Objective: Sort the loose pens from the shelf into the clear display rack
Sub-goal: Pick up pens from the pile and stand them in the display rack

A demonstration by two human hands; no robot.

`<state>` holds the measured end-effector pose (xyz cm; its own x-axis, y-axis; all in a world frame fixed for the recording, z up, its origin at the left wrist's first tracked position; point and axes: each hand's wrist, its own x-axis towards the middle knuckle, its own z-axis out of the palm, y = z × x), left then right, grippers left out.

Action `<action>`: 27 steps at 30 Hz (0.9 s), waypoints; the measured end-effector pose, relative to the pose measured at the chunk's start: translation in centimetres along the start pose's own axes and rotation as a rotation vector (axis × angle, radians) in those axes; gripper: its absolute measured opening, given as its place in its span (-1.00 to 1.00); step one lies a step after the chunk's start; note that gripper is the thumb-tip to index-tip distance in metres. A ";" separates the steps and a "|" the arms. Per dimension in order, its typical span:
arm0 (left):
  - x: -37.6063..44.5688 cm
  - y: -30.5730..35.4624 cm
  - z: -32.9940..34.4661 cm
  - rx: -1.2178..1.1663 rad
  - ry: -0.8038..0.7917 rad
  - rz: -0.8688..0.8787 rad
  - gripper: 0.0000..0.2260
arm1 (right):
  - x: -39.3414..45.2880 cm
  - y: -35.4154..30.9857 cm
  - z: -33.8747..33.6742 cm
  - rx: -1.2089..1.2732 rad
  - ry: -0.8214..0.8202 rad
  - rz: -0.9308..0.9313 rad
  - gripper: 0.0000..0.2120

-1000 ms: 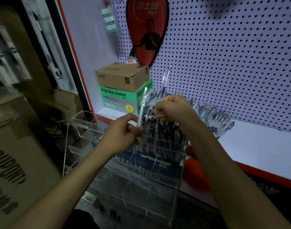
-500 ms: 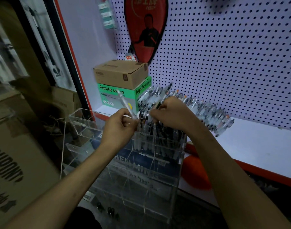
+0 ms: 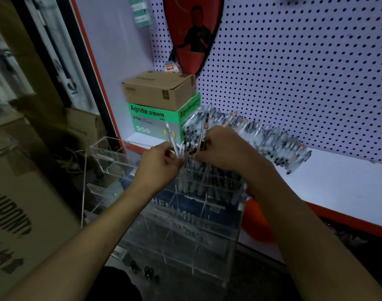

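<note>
Head view: boxes (image 3: pixel 25 213) at far left, then the clear rack (image 3: pixel 185 213) standing in front of the shelf (image 3: pixel 337 192). Left hand (image 3: pixel 158 166) pinches one pen (image 3: pixel 171 139) upright over the rack's top row. Right hand (image 3: pixel 222 148) grips another pen (image 3: pixel 204 131) there. Loose pens (image 3: pixel 272 140) lie fanned on the shelf, right of a green box (image 3: pixel 159 118).

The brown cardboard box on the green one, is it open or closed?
Closed: the brown box has its top flaps lying flat.
</note>
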<state>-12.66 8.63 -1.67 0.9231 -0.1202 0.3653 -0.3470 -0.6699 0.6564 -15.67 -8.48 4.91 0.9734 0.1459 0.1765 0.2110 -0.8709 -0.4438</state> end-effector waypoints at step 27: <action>0.6 0.6 0.6 0.151 -0.045 -0.053 -0.84 | 0.5 0.9 -0.5 0.112 0.185 -0.125 -0.77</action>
<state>-12.23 7.74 -1.48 0.9470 -0.1122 0.3011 -0.2721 -0.7784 0.5657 -15.08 -9.38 5.03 0.9085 0.1516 0.3895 0.3473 -0.7923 -0.5016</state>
